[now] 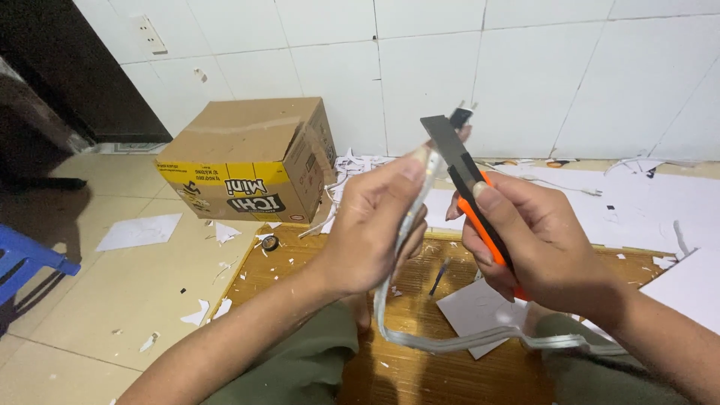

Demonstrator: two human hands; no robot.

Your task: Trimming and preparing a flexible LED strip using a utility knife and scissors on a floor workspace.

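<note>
White wall tiles fill the upper frame; below, a woven mat point(450, 375) littered with paper scraps point(480, 309). At centre, your left hand point(375, 225) is closed around a pale flat strip point(420, 202), which loops down toward the lower right. Your right hand point(536, 240) grips an orange utility knife point(472, 202), blade raised beside the strip's top. A cardboard box point(251, 161) sits at upper left.

You have two bare hands up: left hand point(371, 225), right hand point(536, 244). Count in view: one orange-handled utility knife with a dark blade point(469, 187), one long pale flat strip point(420, 330), one brown-and-yellow cardboard box point(251, 161), one blue plastic stool point(26, 259), one small dark ring point(270, 242). White paper scraps: too many to count.
</note>
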